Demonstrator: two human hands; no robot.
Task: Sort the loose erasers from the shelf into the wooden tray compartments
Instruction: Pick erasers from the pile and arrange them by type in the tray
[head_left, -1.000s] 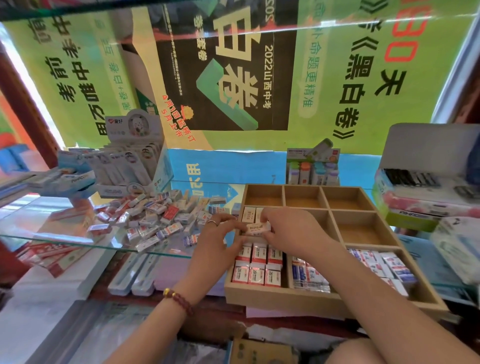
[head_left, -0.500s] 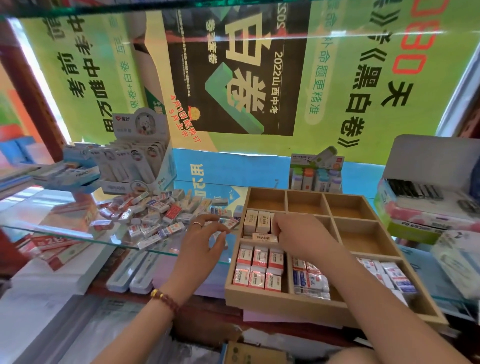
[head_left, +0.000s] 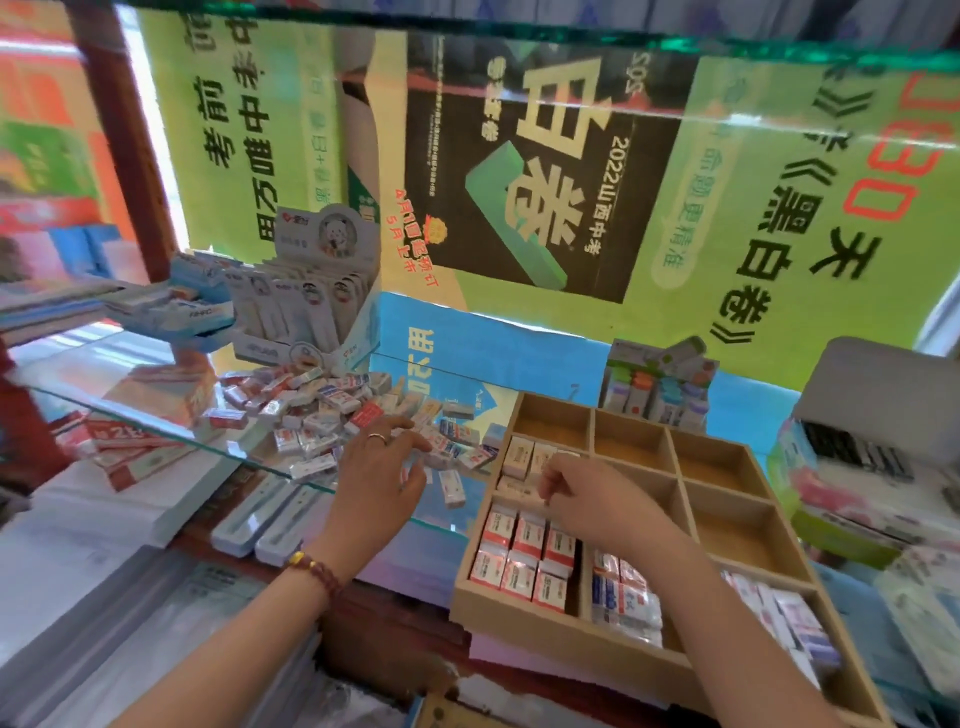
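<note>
Bright daylight from behind; glass glare; motion blur; wide-angle edge distortion.

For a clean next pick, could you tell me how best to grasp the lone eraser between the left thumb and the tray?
Pinch the lone eraser across its two long sides from above: it lies flat on the glass shelf, clear of the pile.

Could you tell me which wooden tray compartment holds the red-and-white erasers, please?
The front-left compartment of the light wooden tray: red-and-white erasers stand in rows there, while the one beside it holds blue-and-white erasers.
</note>
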